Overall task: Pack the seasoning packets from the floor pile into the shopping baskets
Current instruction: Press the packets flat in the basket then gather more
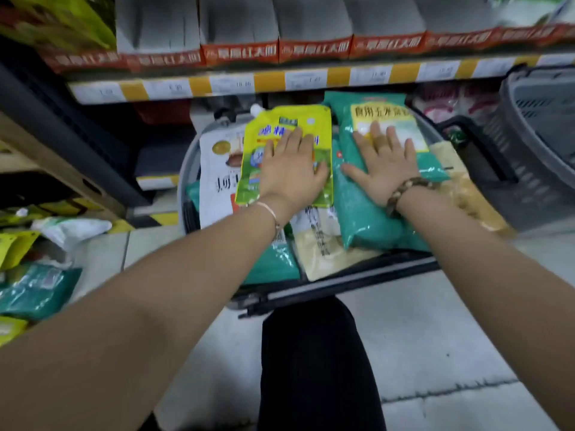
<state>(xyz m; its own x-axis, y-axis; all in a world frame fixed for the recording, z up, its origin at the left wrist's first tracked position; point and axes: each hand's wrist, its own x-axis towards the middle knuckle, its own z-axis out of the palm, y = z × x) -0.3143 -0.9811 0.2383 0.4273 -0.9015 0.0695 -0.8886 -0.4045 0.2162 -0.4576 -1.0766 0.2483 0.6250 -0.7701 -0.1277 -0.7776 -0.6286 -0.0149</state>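
Observation:
A grey shopping basket (342,283) on the floor in front of me is heaped with seasoning packets. My left hand (292,169) lies flat, fingers straight, on a yellow spouted pouch (289,119) at the top of the heap. My right hand (384,164) presses flat on a teal packet (364,209) with a yellow label beside it. A white packet (217,178) and beige packets (323,253) lie underneath. The floor pile (34,262) of teal, yellow and white packets sits at the far left.
A second dark basket (541,144) stands at the right, next to the full one. A store shelf edge (280,79) with price tags runs above, with red-and-white cartons on it. A cardboard box (62,169) leans at the left. My dark trouser leg (317,368) is below the basket.

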